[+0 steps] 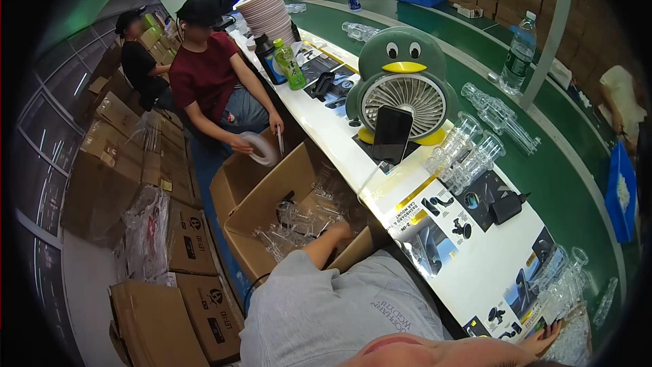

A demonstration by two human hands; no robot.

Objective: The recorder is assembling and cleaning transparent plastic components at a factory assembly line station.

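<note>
My left hand (335, 236) reaches down inside an open cardboard box (252, 196) on my left; its fingers are hidden. Clear plastic parts (299, 221), shaped like ribbed tubes, lie loosely in that box beside the hand. At the lower right, my right hand (541, 341) rests at the table's near end with its fingers stretched out. It is next to a bunch of clear ribbed plastic parts (560, 285) and a clear plastic bag (570, 346). More clear tubular parts (465, 156) stand grouped in the middle of the table (435, 299).
A green penguin-shaped fan (404, 88) stands on the table with a phone (392, 134) leaning against it. A black charger (508, 208) lies nearer. Beyond runs a green conveyor (570, 183) with a water bottle (519, 54). A co-worker (214, 81) holds a tape roll (261, 149). Stacked cartons (193, 238) line the left.
</note>
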